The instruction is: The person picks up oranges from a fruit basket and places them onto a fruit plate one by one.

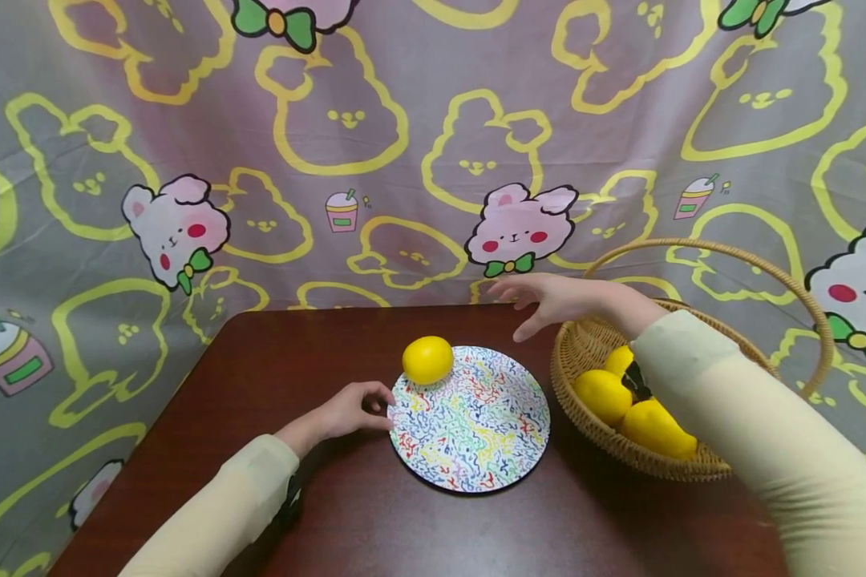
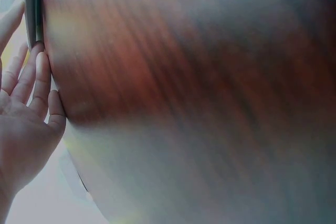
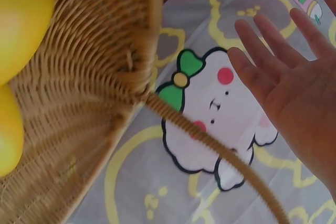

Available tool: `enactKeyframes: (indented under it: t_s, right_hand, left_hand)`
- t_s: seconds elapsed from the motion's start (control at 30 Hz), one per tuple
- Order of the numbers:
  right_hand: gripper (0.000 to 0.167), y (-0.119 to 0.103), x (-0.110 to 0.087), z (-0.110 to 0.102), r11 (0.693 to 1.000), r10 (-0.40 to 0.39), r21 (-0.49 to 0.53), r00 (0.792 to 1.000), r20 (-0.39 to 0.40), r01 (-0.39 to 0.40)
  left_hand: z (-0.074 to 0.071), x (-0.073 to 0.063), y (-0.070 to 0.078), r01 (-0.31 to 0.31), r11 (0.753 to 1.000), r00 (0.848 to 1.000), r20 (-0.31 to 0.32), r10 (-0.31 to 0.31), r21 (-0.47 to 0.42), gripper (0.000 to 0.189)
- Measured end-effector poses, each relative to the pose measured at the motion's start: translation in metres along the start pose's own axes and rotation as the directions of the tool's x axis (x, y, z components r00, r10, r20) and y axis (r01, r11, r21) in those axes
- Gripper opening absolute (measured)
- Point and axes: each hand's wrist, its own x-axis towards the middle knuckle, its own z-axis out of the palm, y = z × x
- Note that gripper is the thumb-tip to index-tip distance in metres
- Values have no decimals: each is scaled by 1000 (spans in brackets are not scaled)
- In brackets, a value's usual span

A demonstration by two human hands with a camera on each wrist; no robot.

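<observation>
On the table [image 1: 274, 353], left to right: left hand [image 1: 350, 410] at the left rim of the plate [image 1: 469, 433], thumb and fingers parted, tips touching or nearly so, can't tell which. One lemon [image 1: 428, 360] on the plate, far left edge. Right hand [image 1: 548, 298] raised just beside the basket [image 1: 606, 442], fingers spread. Basket right of plate, handle up, more lemons [image 1: 602, 397] inside. Patterned cloth [image 1: 411, 184] behind. Hands well apart.

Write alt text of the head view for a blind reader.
A person's left hand is at the rim of a patterned disc with one lemon on it; the empty right hand is raised near a wicker basket of lemons on a brown table.
</observation>
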Motion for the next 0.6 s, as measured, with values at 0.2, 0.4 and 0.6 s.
enactKeyframes:
  t_s: [0.2, 0.4, 0.6]
  right_hand:
    - [74, 13, -23, -8, 999, 39, -18, 999, -32, -39]
    - [73, 23, -47, -9, 999, 35, -27, 997, -65, -37]
    - [72, 34, -69, -9, 998, 19, -57, 992, -122, -26]
  left_hand:
    - [0, 1, 0, -4, 1000, 1000, 0, 4, 0, 29]
    - [-1, -1, 2, 5, 1000, 1000, -2, -5, 0, 29]
    - [0, -2, 3, 17, 1000, 1000, -3, -17, -8, 28]
